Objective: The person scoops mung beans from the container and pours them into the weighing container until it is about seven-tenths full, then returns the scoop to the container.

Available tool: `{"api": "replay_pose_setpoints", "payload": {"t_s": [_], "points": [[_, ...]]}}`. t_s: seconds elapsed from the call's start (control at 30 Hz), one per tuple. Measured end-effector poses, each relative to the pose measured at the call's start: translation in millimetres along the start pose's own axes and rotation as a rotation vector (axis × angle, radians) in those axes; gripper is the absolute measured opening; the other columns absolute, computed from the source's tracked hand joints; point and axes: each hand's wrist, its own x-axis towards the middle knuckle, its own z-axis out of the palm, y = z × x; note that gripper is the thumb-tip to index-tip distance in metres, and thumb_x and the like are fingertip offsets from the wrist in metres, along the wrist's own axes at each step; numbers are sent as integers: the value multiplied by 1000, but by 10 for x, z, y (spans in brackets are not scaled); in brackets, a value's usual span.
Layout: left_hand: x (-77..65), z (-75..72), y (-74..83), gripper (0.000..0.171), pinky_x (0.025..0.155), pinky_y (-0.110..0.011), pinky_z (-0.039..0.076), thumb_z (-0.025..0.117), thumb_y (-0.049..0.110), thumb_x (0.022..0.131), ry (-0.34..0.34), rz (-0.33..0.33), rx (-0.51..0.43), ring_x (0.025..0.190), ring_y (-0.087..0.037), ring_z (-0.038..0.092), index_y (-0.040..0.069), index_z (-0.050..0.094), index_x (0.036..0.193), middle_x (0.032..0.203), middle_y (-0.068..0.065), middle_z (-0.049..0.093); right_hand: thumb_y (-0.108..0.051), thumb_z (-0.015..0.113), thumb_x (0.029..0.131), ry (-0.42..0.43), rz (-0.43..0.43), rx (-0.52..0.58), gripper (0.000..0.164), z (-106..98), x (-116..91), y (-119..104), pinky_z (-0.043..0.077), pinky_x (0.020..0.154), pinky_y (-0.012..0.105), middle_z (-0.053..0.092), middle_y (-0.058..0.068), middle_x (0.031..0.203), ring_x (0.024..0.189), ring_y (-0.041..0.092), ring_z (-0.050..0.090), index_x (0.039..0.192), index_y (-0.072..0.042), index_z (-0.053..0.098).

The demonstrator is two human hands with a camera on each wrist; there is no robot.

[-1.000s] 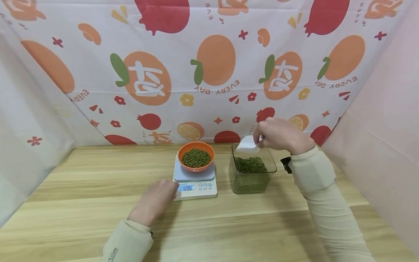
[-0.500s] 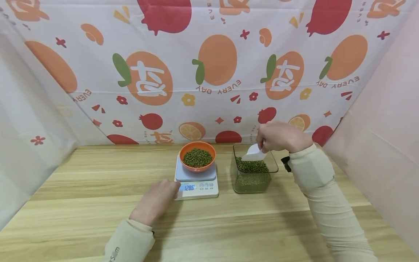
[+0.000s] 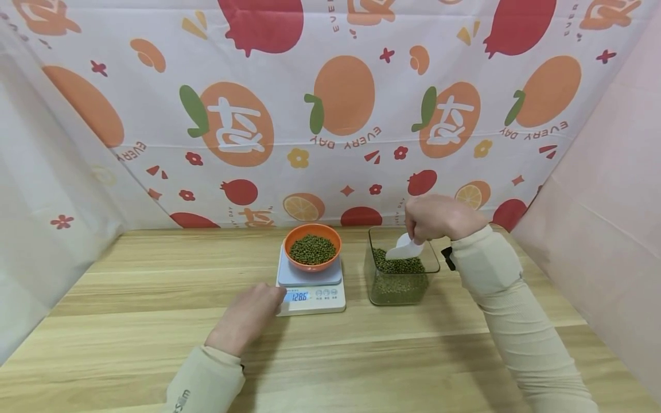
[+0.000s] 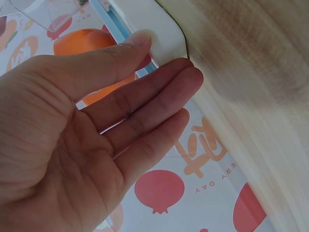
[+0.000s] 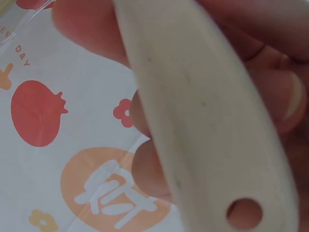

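Observation:
My right hand (image 3: 436,217) grips a white scoop (image 3: 405,249) by its handle. The scoop's tip meets the green mung beans (image 3: 382,264) inside a clear square container (image 3: 395,295). In the right wrist view the fingers curl round the scoop handle (image 5: 203,116), which has a hole at its end. My left hand (image 3: 248,317) is at the left front corner of a white kitchen scale (image 3: 315,307). Seen from the left wrist, its fingers are fairly straight, with thumb and fingertips at the scale's corner. An orange bowl (image 3: 311,267) of mung beans stands on the scale, whose display reads 128.6.
The scale and container stand side by side on a wooden table (image 3: 155,287), with a gap between them. A fruit-printed cloth (image 3: 330,189) hangs behind the table, and pale cloth walls (image 3: 604,241) close the sides.
My right hand has lowered the scoop from above the container's rim into the beans and shifted it slightly right. The left hand stays at the scale, and the reading is the same.

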Motion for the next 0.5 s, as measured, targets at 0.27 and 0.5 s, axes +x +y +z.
{"api": "replay_pose_setpoints", "payload": {"t_s": [0.27, 0.5], "points": [[13, -1, 10, 7, 45, -27, 42, 64, -2, 75, -11, -12, -11, 50, -9, 42, 5, 61, 75, 57, 0, 52, -2, 64, 71, -40, 26, -5, 19, 14, 26, 3, 42, 50, 28, 58, -3, 66, 55, 13, 49, 61, -18, 65], [19, -1, 12, 9, 45, -26, 39, 62, -3, 75, -37, -18, -14, 50, -10, 39, 5, 60, 74, 56, 1, 49, 1, 61, 72, -93, 49, 15, 19, 35, 36, 18, 40, 49, 26, 59, -1, 65, 52, 12, 50, 65, -16, 66]]}}
